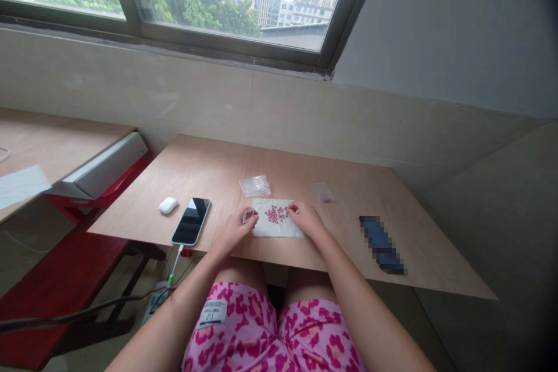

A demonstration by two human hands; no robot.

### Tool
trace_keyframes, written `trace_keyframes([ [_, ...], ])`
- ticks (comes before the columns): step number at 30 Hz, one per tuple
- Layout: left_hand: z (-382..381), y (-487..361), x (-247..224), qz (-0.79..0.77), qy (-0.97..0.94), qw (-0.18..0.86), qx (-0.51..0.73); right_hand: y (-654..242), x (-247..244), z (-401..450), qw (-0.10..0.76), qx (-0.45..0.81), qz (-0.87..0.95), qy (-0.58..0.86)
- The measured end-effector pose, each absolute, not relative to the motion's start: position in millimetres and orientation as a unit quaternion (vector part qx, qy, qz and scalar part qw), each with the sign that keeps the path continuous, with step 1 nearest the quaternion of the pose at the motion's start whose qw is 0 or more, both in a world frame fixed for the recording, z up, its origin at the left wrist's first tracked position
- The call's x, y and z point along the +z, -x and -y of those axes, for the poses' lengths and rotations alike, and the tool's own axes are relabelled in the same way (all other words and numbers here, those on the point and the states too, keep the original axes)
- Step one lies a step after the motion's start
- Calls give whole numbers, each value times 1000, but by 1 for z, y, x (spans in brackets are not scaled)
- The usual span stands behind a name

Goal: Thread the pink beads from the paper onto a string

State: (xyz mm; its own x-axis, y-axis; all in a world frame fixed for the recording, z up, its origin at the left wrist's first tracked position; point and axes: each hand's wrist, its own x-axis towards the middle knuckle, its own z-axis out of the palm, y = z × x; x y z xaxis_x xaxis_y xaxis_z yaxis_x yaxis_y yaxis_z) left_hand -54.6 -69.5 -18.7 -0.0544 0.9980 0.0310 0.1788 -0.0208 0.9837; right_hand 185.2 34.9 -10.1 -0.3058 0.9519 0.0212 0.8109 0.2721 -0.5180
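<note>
Small pink beads [275, 214] lie in a loose cluster on a white cloth or paper sheet [279, 232] near the table's front edge. At the sheet's left side, my left hand [244, 223] is closed in a pinch, with a thin pale looped strand [247, 215] at its fingers. My right hand [303, 216] rests over the sheet's right edge, thumb and fingertips pinched together beside the beads. Whatever sits between those right fingertips is too small to make out.
Behind the sheet lie a clear plastic packet [255, 186] and a small clear bag [322, 192] with pink bits. To the left are a charging phone [192, 221] and a white earbud case [168, 205]. A dark blurred object [382, 245] lies right.
</note>
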Motion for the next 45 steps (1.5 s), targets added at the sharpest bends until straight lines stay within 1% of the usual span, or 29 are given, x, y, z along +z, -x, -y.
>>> trace_keyframes([
  [5, 70, 49, -7, -513, -474, 517, 495, -197, -28, -27, 159, 215, 781, 564],
  [14, 73, 46, 1, -448, -346, 642, 517, -192, -34, -19, 171, 182, 781, 572],
  [16, 74, 46, 0, -443, -321, 662, 512, -189, -29, -17, 197, 202, 775, 566],
  [18, 75, 45, 0, -443, -322, 666, 506, -184, -16, -13, 244, 245, 756, 555],
  [20, 76, 43, 1, -448, -354, 653, 498, -176, 4, -5, 296, 294, 731, 540],
  [23, 77, 38, 6, -461, -421, 619, 476, -158, 42, 11, 345, 309, 743, 482],
  [24, 77, 36, 8, -463, -439, 611, 470, -151, 53, 17, 342, 295, 769, 453],
  [26, 78, 33, 11, -459, -462, 599, 466, -140, 70, 28, 290, 263, 826, 405],
  [29, 80, 31, 13, -450, -479, 590, 469, -130, 77, 39, 228, 237, 858, 395],
  [31, 81, 31, 13, -445, -480, 593, 469, -128, 76, 42, 233, 240, 854, 400],
  [34, 83, 33, 13, -440, -469, 606, 467, -135, 70, 41, 275, 252, 836, 401],
  [37, 83, 35, 12, -453, -443, 610, 475, -153, 55, 34, 305, 254, 809, 433],
  [39, 82, 37, 9, -465, -422, 609, 484, -167, 38, 27, 296, 245, 791, 476],
  [40, 80, 37, 8, -471, -415, 608, 486, -174, 28, 23, 279, 236, 782, 505],
  [43, 77, 39, 4, -484, -399, 603, 492, -188, -2, 15, 191, 210, 759, 586],
  [45, 75, 39, 2, -479, -388, 609, 499, -189, -16, 13, 160, 204, 750, 608],
])
